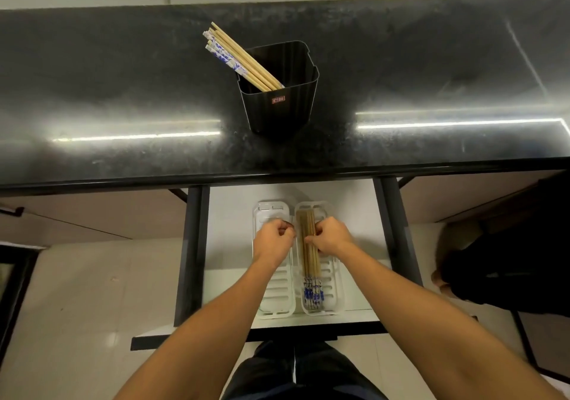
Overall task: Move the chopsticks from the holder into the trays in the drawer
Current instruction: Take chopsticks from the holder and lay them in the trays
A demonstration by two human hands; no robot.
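Down in the open drawer (228, 245), my right hand (331, 236) pinched the chopsticks (309, 254) lying in the right tray (331, 279); my left hand (273, 239) was curled shut, holding nothing I could see, over the left tray (276, 294). More chopsticks (243, 58) leaned in the black holder (279, 106) on the table (123, 91).

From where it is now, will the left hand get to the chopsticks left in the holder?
Probably yes. The left hand is down over the left tray, and the holder stands open-topped on the counter, with the remaining chopsticks leaning out unobstructed.
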